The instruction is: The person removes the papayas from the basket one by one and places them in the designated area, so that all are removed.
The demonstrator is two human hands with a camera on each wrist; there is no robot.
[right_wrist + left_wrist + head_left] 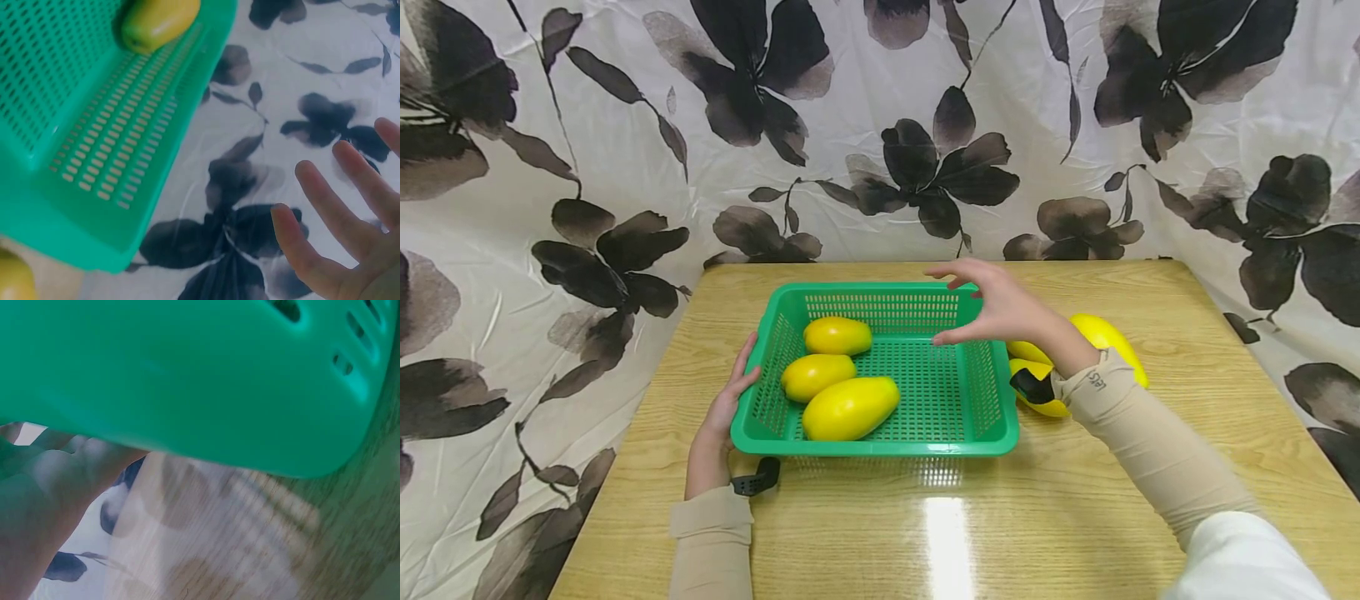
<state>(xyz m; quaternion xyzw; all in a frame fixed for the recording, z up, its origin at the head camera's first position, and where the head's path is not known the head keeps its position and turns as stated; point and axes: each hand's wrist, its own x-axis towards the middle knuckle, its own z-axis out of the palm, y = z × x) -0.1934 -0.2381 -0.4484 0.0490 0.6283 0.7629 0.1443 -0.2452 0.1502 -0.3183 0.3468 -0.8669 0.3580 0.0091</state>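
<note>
A green plastic basket (880, 449) with slotted walls sits on the table. Inside, along its left half, lie three yellow papaya-like fruits: one at the back (837, 336), one in the middle (817, 377) and a larger one in front (851, 408). My left hand (724, 408) rests against the basket's left wall, its fingers fairly straight beside the rim. Over the basket's right side hovers my right hand (992, 304), its fingers and thumb spread wide with nothing between them. The right wrist view shows those fingers (325, 206) apart from the basket.
More yellow fruits, including a large one (1108, 342) and one nearer the front (1047, 408), lie right of the basket, partly hidden by my right forearm. The wooden table (865, 533) backs onto a flower-patterned cloth (850, 225).
</note>
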